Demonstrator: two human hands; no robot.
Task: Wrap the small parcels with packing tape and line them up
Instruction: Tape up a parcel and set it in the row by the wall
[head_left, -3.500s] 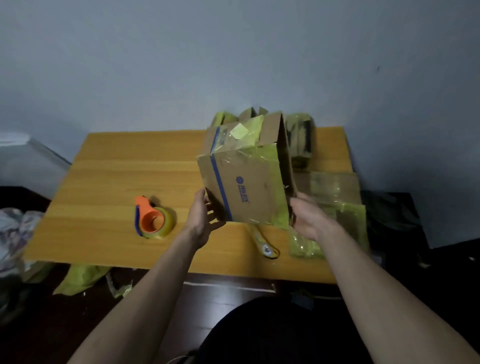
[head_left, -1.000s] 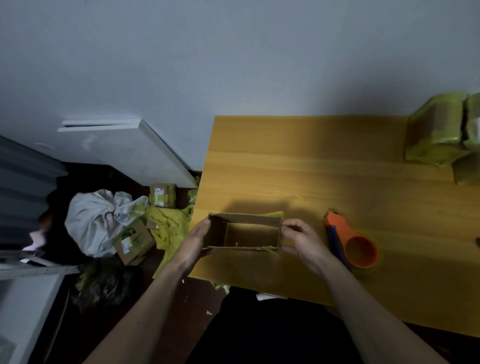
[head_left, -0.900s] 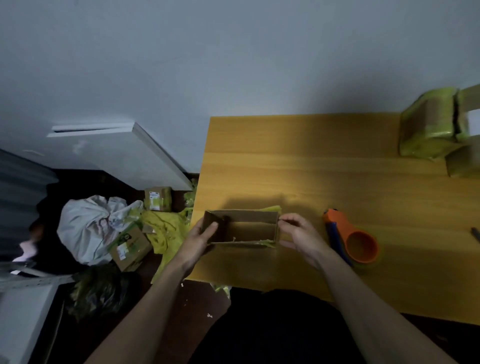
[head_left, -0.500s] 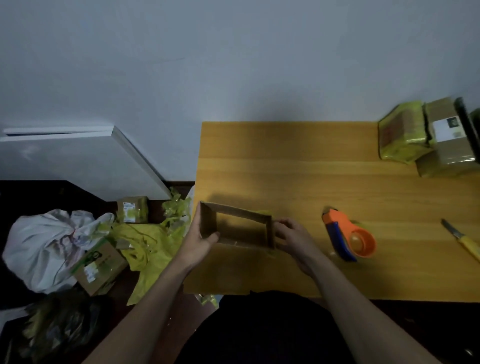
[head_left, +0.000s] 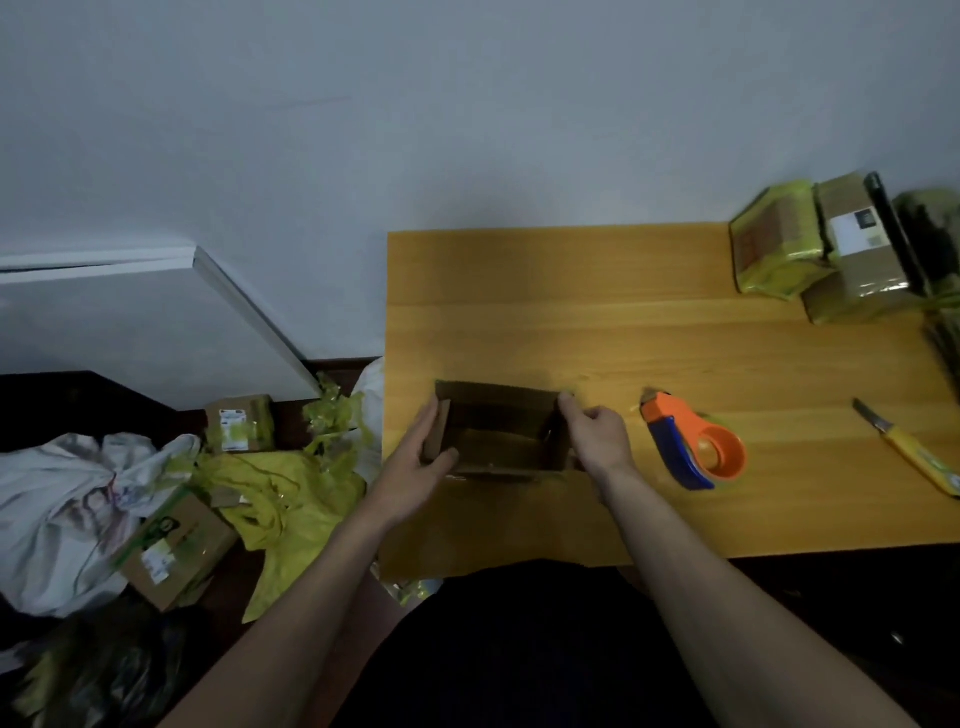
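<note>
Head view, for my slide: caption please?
Both hands, left and right, hold an open cardboard box beside a tape dispenser.

The open box (head_left: 498, 431) sits on the table (head_left: 571, 291) near its left front corner, with the left hand (head_left: 415, 465) on its nine o'clock wall and the right hand (head_left: 597, 436) on its three o'clock wall. The tape dispenser (head_left: 693, 441) lies just beside the right hand at three o'clock, the knife (head_left: 909, 452) well beyond it. Wrapped parcels (head_left: 826, 249) cluster at two o'clock by the wall. Off the table at nine o'clock, loose boxes (head_left: 176, 545), a bag (head_left: 62, 514) and wrapping scraps (head_left: 291, 499) lie on the floor
</note>
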